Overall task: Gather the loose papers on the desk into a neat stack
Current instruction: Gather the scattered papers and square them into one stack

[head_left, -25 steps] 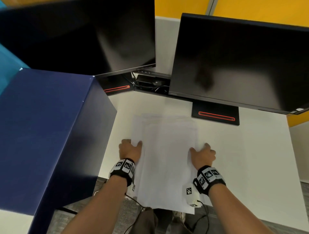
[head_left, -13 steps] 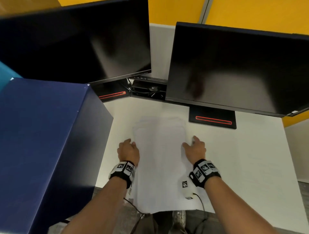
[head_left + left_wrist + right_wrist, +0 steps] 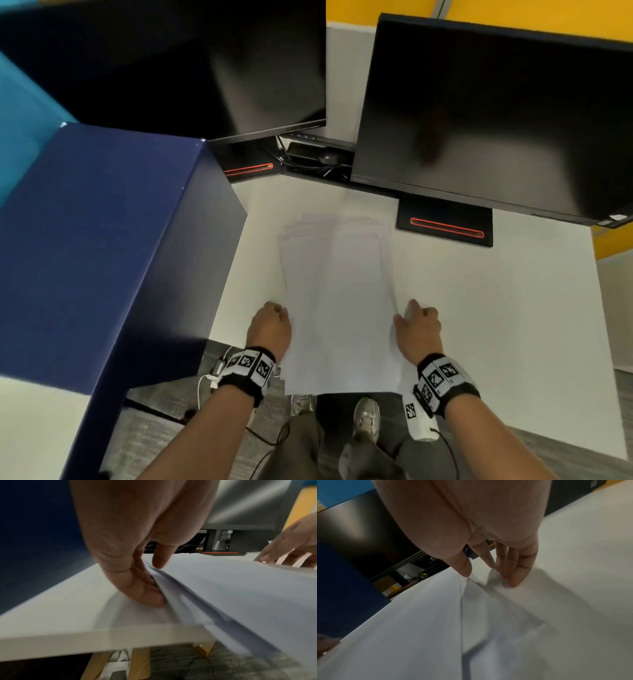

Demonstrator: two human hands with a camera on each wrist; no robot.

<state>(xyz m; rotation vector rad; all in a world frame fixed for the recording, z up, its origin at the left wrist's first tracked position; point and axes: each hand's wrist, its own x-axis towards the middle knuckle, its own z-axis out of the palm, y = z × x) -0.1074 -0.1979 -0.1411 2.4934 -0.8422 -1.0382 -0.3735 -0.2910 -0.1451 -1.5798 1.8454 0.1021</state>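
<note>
Several white sheets of paper (image 3: pixel 339 301) lie overlapped in the middle of the white desk (image 3: pixel 479 308), their near ends hanging over the front edge. My left hand (image 3: pixel 279 313) is at the pile's left edge. In the left wrist view its fingers (image 3: pixel 145 588) curl under the raised edge of the papers (image 3: pixel 231 588) and its thumb sits above. My right hand (image 3: pixel 407 310) is at the right edge. There the fingertips (image 3: pixel 515 582) stand fairly straight on the desk against the papers (image 3: pixel 419 615), with the thumb on the top sheet.
Two dark monitors (image 3: pixel 496 120) on stands with red stripes (image 3: pixel 445 228) stand behind the papers. Cables (image 3: pixel 318 161) lie between them. A dark blue partition (image 3: pixel 102 257) walls the desk's left side. Below the front edge are my shoe (image 3: pixel 366 421) and grey floor.
The sheets have been drawn into a narrower pile between my hands. Both hands have slid back toward the front edge, and the left edge of the pile is now lifted.
</note>
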